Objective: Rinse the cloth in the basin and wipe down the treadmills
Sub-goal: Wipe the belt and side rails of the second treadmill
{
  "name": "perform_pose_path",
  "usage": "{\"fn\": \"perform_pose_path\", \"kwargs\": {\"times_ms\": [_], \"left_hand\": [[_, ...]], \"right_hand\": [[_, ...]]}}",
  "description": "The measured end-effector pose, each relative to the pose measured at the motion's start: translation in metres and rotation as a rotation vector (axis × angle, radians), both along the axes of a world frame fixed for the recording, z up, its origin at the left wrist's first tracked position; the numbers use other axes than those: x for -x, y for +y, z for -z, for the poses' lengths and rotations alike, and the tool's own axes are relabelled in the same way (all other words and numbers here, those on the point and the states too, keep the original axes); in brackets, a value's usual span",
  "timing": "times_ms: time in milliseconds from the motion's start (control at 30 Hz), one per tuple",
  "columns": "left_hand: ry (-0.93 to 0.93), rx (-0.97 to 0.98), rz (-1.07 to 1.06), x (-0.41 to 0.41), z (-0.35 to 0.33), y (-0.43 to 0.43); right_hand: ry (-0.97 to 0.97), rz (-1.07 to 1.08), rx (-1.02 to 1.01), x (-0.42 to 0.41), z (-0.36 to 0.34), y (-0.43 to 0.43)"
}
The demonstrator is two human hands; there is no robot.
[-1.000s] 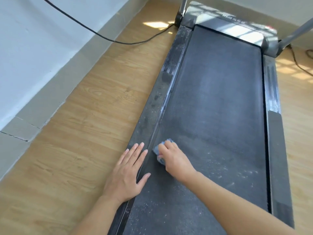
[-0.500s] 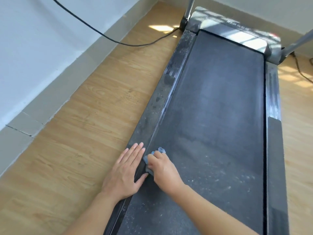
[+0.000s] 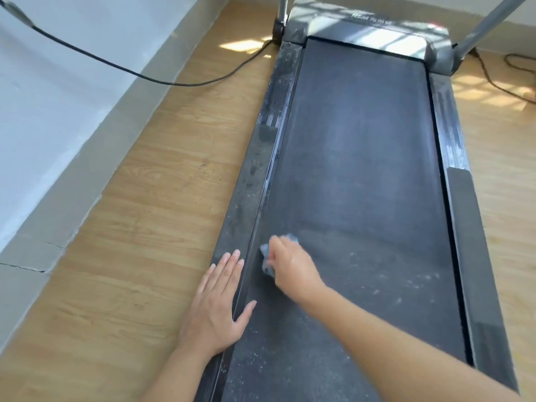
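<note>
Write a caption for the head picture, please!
The right hand wipes the dusty treadmill belt with a blue cloth; the left hand rests flat on the side rail.

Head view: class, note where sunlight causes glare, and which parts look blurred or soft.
In the head view, sunlight glares off the treadmill's front cover and lays bright patches on the wooden floor; the right hand and its blue cloth are smeared by motion; the left hand, flat across the side rail, is sharper; the cable softens at the top-left corner.
</note>
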State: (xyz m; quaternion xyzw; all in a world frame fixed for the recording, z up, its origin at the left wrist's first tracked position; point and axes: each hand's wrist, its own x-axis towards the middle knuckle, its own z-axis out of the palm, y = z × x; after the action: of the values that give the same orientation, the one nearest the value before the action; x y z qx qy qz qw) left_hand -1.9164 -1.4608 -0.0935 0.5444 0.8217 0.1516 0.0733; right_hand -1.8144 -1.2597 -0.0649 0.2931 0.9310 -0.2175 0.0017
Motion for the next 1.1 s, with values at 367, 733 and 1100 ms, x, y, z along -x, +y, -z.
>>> {"fn": "perform_pose_path", "kwargs": {"times_ms": [367,733,1100], "left_hand": [[-0.002,-0.022,-0.01,-0.001,-0.003,0.006],[0.071,0.147,-0.028,-0.006,-0.015,0.015],[0.12,0.092,-0.085,-0.027,-0.01,0.022]], "right_hand": [[-0.026,0.123,-0.029,0.03,-0.019,0.143],[-0.031,-0.071,0.129,-0.101,-0.009,-0.042],[-0.079,0.446,0.145,0.03,-0.032,0.175]]}}
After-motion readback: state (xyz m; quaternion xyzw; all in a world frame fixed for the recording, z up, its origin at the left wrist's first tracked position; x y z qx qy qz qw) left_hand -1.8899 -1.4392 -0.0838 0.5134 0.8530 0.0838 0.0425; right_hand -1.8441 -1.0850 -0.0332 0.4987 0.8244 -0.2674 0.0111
